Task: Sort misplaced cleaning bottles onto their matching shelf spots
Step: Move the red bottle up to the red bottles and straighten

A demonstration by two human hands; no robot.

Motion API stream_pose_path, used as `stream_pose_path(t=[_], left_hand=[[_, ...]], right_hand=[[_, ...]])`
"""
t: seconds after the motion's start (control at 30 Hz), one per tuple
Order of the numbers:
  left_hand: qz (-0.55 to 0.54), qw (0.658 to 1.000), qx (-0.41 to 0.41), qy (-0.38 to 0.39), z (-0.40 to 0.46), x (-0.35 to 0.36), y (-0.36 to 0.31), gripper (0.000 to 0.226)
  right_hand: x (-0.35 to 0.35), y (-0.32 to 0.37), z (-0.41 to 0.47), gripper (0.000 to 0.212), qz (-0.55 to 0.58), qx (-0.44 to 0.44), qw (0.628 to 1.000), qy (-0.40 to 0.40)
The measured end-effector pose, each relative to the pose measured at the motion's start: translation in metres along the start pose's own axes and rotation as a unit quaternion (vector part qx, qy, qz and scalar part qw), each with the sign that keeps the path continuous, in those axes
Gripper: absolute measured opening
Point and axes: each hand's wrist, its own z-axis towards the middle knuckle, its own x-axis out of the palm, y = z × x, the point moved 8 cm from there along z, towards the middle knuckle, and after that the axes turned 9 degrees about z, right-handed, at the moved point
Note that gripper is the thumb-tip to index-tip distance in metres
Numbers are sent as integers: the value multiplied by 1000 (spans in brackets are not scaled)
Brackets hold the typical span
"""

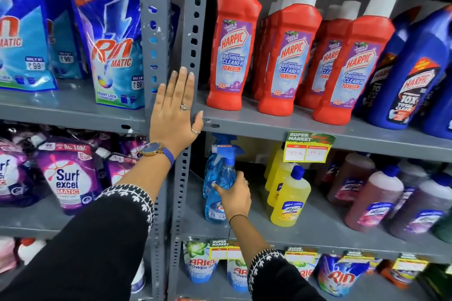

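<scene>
My right hand (233, 197) grips a clear blue spray bottle (223, 168) around its body, at the left end of the middle shelf (325, 232). The bottle stands upright, and a second blue spray bottle shows close behind it. My left hand (175, 110) lies flat with fingers spread against the grey upright post (156, 32), holding nothing. Yellow bottles (287, 198) with blue caps stand just right of the spray bottle.
Red Harpic bottles (232, 41) and blue Harpic bottles (413, 76) fill the upper shelf. Pink and purple bottles (374, 200) stand at the right of the middle shelf. Detergent pouches (115, 44) fill the left bay and the bottom shelf. A yellow price tag (307, 148) hangs from the shelf edge.
</scene>
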Motion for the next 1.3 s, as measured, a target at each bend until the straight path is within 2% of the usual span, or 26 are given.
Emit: stream_pose_path(t=[0.6,0.77,1.07,1.2,1.3], left_hand=[[16,1000,-1,-7,0,2,1,75],[14,1000,-1,9,-1,2,0,75],[14,994,-67,86,-10,-8,-11,67],[12,985,-107,137,-54,-14,-34,68],[-9,978,-111,179,-112,-18,-82,68]], right_hand=[[20,0,-3,65,-9,-6,1000,21],[13,-8,-19,81,29,-16,999,38],[-79,-60,-36,81,-125,-129,982,64],[-142,-77,-28,79,-180,-155,971,33],[-184,-94,-19,79,-210,-153,964,54]])
